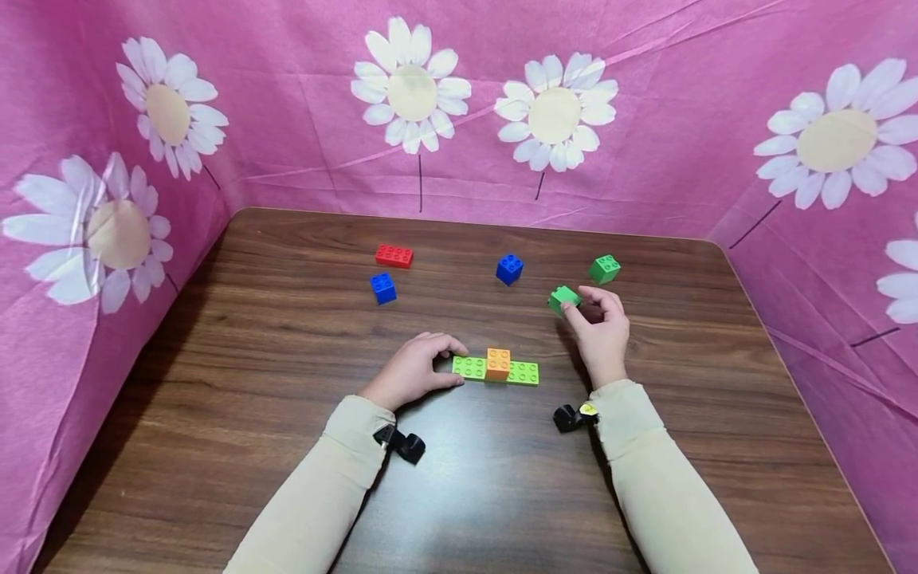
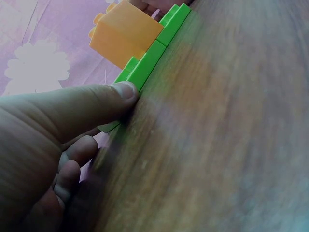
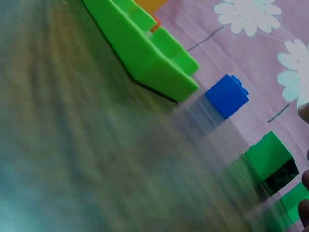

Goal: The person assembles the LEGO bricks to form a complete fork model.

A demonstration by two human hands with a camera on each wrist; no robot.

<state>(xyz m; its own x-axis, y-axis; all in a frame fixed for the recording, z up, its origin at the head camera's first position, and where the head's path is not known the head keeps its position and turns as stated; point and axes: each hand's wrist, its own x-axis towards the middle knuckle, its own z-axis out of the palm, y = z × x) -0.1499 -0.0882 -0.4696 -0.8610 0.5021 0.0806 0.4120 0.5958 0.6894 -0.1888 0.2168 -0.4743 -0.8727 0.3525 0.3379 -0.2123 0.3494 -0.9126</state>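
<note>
Two light green bricks [image 1: 469, 367] lie end to end, with an orange brick [image 1: 498, 364] sitting across their seam. My left hand [image 1: 412, 368] holds the row's left end between thumb and fingers; in the left wrist view, the thumb [image 2: 126, 91] presses the near side. Farther back on the right, my right hand [image 1: 601, 331] pinches a green brick [image 1: 563, 300], tilted so its hollow underside shows in the right wrist view. Only some fingertips [image 3: 304, 181] appear at that view's right edge. A second green brick [image 1: 606, 269] stands just beyond the right hand.
Toward the back of the brown wooden table [image 1: 301, 319] stand a blue brick [image 1: 510, 269], another blue brick [image 1: 383, 288] and a long red brick [image 1: 394, 255]. A pink cloth [image 1: 301, 104] with white flowers rises around the table's back and sides.
</note>
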